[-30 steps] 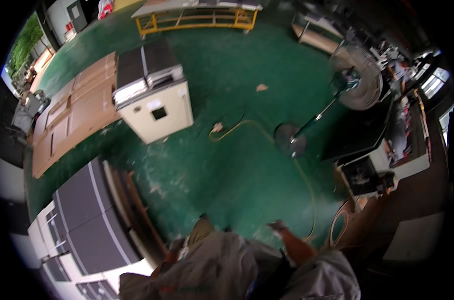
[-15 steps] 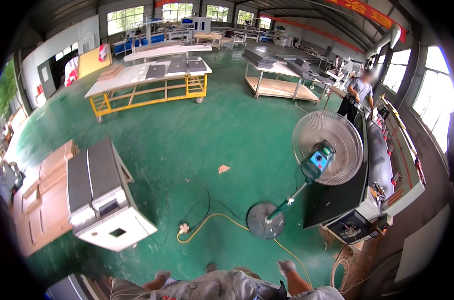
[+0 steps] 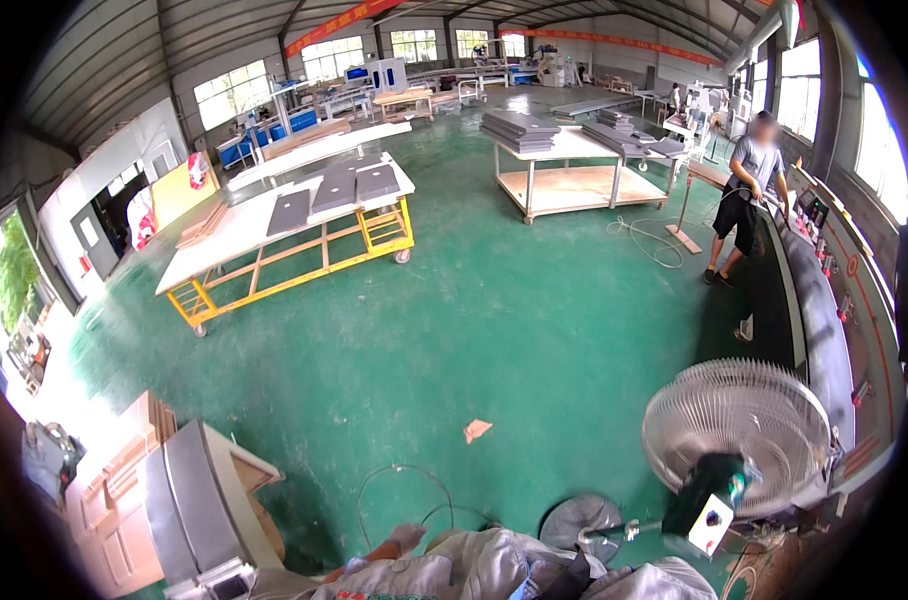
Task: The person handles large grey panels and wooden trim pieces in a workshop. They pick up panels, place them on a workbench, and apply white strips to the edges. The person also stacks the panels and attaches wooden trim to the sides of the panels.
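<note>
At six o'clock, the left hand [image 3: 406,538] hangs low, too small to tell whether it grips anything; the right hand is out of view. From the left hand, a thin, dark, looped cable [image 3: 399,467] lies nearest, arching toward twelve o'clock across the glossy green floor [image 3: 424,370]; a wire-caged pedestal fan [image 3: 709,485] stands toward three.

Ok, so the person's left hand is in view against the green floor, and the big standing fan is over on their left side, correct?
Not quite: the standing fan is on the person's right side, as the head view shows. The left hand is indeed in view against the green floor.
</note>
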Demonstrator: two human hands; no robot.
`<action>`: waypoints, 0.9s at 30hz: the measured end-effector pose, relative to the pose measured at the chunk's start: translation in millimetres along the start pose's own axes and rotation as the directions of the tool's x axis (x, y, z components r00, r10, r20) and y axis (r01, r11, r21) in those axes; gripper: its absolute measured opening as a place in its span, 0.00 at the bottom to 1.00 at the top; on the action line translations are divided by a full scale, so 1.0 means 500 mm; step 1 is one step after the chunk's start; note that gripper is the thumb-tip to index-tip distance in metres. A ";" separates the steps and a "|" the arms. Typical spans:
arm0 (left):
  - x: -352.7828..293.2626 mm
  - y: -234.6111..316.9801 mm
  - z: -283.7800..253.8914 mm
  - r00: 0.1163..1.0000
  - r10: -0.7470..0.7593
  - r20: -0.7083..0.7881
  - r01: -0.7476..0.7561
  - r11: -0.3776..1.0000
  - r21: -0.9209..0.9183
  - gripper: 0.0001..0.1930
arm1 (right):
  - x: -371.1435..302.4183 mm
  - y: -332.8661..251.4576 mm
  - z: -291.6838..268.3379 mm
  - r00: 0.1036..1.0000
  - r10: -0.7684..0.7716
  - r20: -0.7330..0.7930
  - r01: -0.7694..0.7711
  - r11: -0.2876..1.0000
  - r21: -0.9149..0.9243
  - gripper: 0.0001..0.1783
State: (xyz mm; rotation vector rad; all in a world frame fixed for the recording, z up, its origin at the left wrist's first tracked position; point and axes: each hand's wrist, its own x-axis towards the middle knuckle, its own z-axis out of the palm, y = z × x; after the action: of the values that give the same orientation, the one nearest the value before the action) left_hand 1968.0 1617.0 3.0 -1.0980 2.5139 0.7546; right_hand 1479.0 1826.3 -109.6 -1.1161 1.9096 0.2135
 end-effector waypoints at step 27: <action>2.155 -0.266 -1.427 0.876 -0.391 -0.283 -0.136 0.362 -0.922 0.18 | 1.122 -0.037 -1.359 0.833 0.537 0.137 -0.540 0.732 0.415 0.26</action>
State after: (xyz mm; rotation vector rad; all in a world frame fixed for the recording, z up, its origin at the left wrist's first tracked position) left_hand 1309.4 498.2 47.3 -1.9996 2.1222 2.2980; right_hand 968.7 1108.1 -129.8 -0.2333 2.0981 0.0908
